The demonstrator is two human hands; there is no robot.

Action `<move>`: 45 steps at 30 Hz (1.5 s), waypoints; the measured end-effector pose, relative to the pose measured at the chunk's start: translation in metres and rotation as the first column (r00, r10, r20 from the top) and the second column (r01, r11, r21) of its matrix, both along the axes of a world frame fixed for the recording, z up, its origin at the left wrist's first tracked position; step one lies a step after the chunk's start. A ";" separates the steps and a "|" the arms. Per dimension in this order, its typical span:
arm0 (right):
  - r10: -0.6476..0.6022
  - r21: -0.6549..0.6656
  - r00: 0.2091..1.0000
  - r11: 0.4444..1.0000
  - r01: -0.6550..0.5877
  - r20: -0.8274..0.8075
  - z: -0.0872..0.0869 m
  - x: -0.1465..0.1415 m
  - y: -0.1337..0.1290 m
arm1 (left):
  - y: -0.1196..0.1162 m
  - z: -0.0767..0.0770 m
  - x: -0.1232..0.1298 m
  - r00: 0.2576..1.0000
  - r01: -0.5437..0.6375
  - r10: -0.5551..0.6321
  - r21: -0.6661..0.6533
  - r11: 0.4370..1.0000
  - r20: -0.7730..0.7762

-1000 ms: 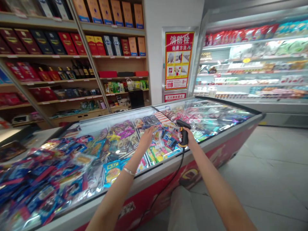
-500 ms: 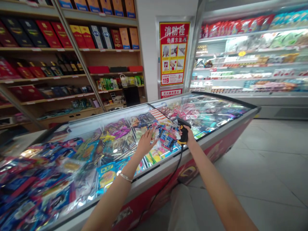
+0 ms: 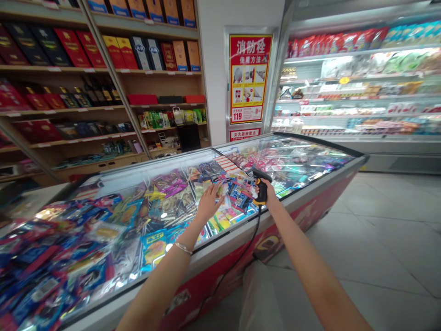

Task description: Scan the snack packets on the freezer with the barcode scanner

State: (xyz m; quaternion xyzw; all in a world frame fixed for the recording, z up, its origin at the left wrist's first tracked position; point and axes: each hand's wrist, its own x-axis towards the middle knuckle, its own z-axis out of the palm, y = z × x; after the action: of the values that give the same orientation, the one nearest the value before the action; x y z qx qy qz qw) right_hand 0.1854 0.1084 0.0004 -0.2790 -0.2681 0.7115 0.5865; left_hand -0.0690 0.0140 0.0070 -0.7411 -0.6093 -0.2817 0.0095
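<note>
My right hand (image 3: 270, 195) is wrapped round the handle of a black and yellow barcode scanner (image 3: 261, 193), whose dark head points left over the freezer. A black cable (image 3: 253, 239) hangs from its grip and runs down the freezer's front. To the left, my left hand (image 3: 209, 202) has its fingers stretched out and apart, at a small clear packet (image 3: 223, 193); whether it touches the packet I cannot tell. Between the two hands lie blue packets (image 3: 240, 195). A bracelet (image 3: 183, 248) circles my left wrist.
The long chest freezer (image 3: 220, 246) has a glass top and a red front. A heap of blue and red packets (image 3: 44, 262) lies at its left end. Behind stand shelves (image 3: 161, 72) of boxes and a fire-hydrant poster (image 3: 250, 78); a lit refrigerated display (image 3: 361, 145) is at the right.
The view has shifted very slightly. Both hands stay in nearly the same place, the right one still holding the barcode scanner, and the packets show no clear movement.
</note>
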 end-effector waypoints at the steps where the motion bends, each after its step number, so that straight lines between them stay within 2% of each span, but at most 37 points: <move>1: -0.001 0.001 1.000 1.000 0.001 0.006 0.001 0.000 -0.002 | 0.000 0.000 0.001 1.000 0.005 -0.005 -0.003 1.000 0.002; 5: 0.018 0.006 1.000 1.000 -0.018 0.025 0.011 -0.001 -0.012 | -0.005 0.013 -0.004 1.000 -0.028 0.028 -0.026 0.999 0.011; 9: 0.081 0.053 0.993 0.995 -0.085 0.084 0.025 -0.012 -0.021 | -0.023 0.042 -0.036 0.994 -0.057 0.054 0.027 0.998 0.091; 13: 0.220 0.095 0.968 0.968 -0.231 0.119 0.048 -0.053 -0.032 | -0.055 0.067 -0.099 0.984 -0.148 0.135 0.112 0.983 0.116; 16: 0.293 0.084 0.946 0.948 -0.306 0.142 0.063 -0.104 -0.044 | -0.084 0.078 -0.157 0.954 -0.295 0.286 0.117 0.948 0.092; 20: 0.479 0.047 0.853 0.866 -0.498 0.204 0.071 -0.182 -0.061 | -0.120 0.083 -0.231 0.876 -0.483 0.482 0.027 0.875 0.030; 23: 0.564 0.054 0.795 0.807 -0.588 0.222 0.066 -0.236 -0.073 | -0.139 0.079 -0.273 0.858 -0.513 0.511 -0.053 0.857 -0.040; 25: 0.633 0.023 0.738 0.755 -0.655 0.233 0.058 -0.267 -0.083 | -0.148 0.073 -0.292 0.845 -0.533 0.526 -0.083 0.842 -0.097; 28: 0.730 -0.017 0.647 0.666 -0.746 0.220 0.041 -0.302 -0.099 | -0.156 0.063 -0.310 0.804 -0.592 0.572 -0.126 0.796 -0.163; 31: 0.765 -0.037 0.610 0.629 -0.776 0.208 0.025 -0.323 -0.114 | -0.162 0.055 -0.322 0.813 -0.582 0.553 -0.209 0.786 -0.184; 35: 0.794 -0.038 0.573 0.592 -0.805 0.205 0.015 -0.329 -0.127 | -0.171 0.043 -0.333 0.928 -0.369 0.362 -0.360 0.857 -0.088; 38: 0.819 -0.014 0.533 0.548 -0.837 0.215 0.017 -0.323 -0.131 | -0.173 0.028 -0.334 0.954 -0.250 0.294 -0.413 0.876 0.048; 42: 0.821 0.018 0.514 0.526 -0.850 0.247 0.025 -0.314 -0.132 | -0.164 0.006 -0.324 0.939 -0.278 0.329 -0.341 0.898 0.102; 45: 0.814 0.033 0.532 0.540 -0.841 0.231 0.028 -0.310 -0.132 | -0.156 -0.001 -0.310 0.925 -0.355 0.379 -0.303 0.885 0.023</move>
State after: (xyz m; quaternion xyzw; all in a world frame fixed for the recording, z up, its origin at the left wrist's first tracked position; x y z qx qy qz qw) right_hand -0.1247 -0.0239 0.0282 -0.1421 -0.4715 0.8539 0.1685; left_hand -0.3792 -0.1418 0.0056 -0.5934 -0.7732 -0.2116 -0.0722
